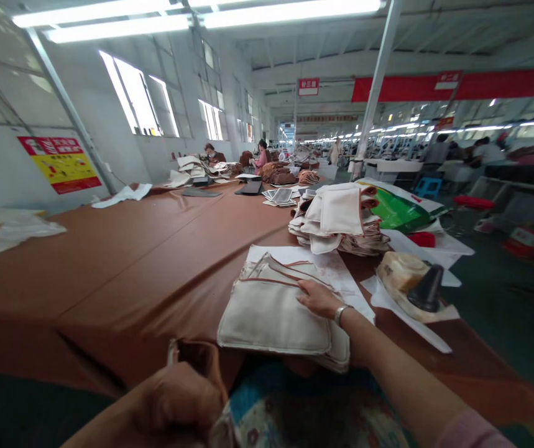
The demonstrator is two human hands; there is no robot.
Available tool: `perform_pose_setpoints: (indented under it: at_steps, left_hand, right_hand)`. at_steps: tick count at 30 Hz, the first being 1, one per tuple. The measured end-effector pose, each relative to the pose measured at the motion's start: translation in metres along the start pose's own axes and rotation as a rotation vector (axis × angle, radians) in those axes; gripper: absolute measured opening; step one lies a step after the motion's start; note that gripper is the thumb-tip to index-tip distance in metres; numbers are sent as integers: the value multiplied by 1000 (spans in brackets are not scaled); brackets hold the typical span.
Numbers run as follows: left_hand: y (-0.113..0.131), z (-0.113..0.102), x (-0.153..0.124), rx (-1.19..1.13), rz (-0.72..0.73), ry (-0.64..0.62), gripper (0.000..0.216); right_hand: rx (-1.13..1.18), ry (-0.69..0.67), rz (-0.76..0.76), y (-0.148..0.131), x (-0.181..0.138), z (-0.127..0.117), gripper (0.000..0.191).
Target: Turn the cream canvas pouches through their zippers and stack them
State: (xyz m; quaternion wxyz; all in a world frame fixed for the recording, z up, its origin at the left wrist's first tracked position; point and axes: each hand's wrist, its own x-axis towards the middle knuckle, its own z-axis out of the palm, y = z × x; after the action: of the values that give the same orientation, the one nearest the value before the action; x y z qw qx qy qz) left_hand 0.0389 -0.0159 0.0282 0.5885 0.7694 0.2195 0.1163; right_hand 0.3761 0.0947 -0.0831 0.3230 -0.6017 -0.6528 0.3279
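My right hand [319, 298] lies flat, fingers spread, on top of a stack of cream fabric pieces with brown piping [271, 311] at the near edge of the brown table [155, 261]. A bracelet sits on that wrist. My left hand [178, 401] is closed low in front of me, gripping a brown leather piece [196, 358] at the table's edge. A patterned blue garment [294, 410] covers my lap below the stack.
A taller pile of cream and brown pieces [339, 221] stands behind the stack, with a green bag [400, 211] to its right. A black cone-shaped tool [428, 287] rests on paper at right. Other people sit at the table's far end [211, 152].
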Motion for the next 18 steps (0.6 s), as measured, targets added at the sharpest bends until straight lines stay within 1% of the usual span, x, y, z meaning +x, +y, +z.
perform_pose_setpoints:
  at_steps: [3, 5, 7, 8, 9, 10, 11, 13, 16, 18]
  left_hand:
    - [28, 9, 8, 156, -30, 26, 45]
    - [40, 17, 16, 175, -56, 18, 45]
    - [46, 25, 22, 178, -73, -18, 44]
    - [48, 28, 24, 180, -70, -40, 43]
    - [50, 31, 25, 183, -61, -61, 42]
    - [52, 33, 25, 185, -50, -80, 41]
    - [56, 36, 26, 183, -34, -99, 41]
    - [65, 41, 27, 160, -19, -134, 41]
    - [78, 48, 28, 79, -30, -205, 35]
    - [81, 51, 27, -4, -40, -237, 32]
  right_hand:
    - [32, 68, -86, -40, -34, 9, 30]
    - [94, 52, -160, -69, -71, 14, 33]
    - [195, -40, -248, -97, -115, 14, 36]
    - [343, -110, -308, -108, -137, 13, 37]
    - [434, -177, -339, -118, -157, 12, 37]
    - [491, -221, -335, -126, -175, 10, 38]
    - [531, -242, -313, -132, -190, 9, 37]
    - [552, -215, -275, -136, -211, 8, 31]
    - [578, -121, -319, -132, -227, 14, 21]
    - [612, -97, -342, -128, -231, 21, 19]
